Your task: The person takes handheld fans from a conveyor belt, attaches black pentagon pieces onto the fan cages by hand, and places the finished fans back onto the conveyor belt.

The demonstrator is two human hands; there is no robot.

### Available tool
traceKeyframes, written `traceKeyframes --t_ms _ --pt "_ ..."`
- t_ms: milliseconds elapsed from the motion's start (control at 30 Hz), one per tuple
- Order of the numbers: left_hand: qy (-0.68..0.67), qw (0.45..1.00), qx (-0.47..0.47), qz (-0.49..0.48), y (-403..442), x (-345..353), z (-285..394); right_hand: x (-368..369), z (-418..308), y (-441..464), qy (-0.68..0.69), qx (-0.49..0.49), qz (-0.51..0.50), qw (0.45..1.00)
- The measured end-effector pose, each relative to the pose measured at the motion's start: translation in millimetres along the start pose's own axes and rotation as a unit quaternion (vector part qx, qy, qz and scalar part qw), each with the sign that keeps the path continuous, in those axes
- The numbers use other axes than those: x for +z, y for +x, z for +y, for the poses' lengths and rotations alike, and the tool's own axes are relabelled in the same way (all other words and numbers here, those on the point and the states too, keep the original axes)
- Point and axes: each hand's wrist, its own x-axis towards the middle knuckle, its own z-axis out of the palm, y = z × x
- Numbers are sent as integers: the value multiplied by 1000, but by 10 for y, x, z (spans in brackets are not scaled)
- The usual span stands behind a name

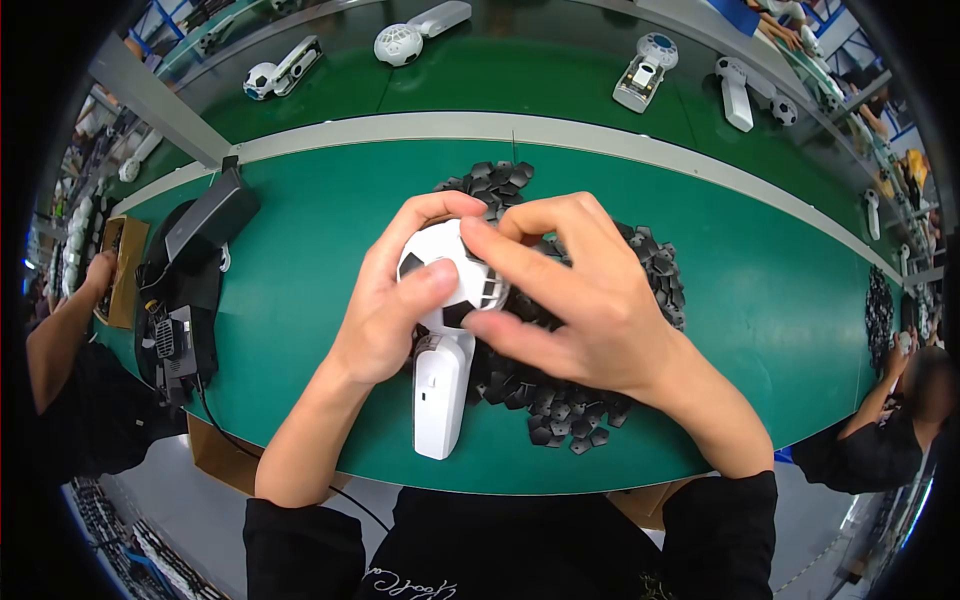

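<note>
I have one white device between my two hands: my left hand grasps its single football-patterned ball, thumb pressed on the face, while my right hand has its fingers bent at the ball's right side, whether gripping I can't tell. Its one handle points back toward me. Under and around my right hand, black pentagonal pieces, too many to count, cover the surface; four similar devices lie beyond both hands.
</note>
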Motion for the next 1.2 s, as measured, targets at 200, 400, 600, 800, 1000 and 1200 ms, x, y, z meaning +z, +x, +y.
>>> traceKeyframes --t_ms 200,400,600,800,1000,1200 --pt "87 993 -4 77 0 141 28 192 -287 -73 -176 35 0 984" --pt "-53 992 -107 33 6 21 25 -270 -153 112 149 254 -142 945" --pt "-308 947 -92 -18 31 -35 -112 -610 881 -101 -52 338 -146 928" --pt "-272 960 -71 -7 53 -48 -125 -488 807 -126 -44 383 -173 906" --pt "-226 973 -42 -25 73 -23 -60 -139 151 74 305 319 -5 898" --pt "-208 978 -27 -17 30 -19 -27 108 82 108 158 77 90 980"
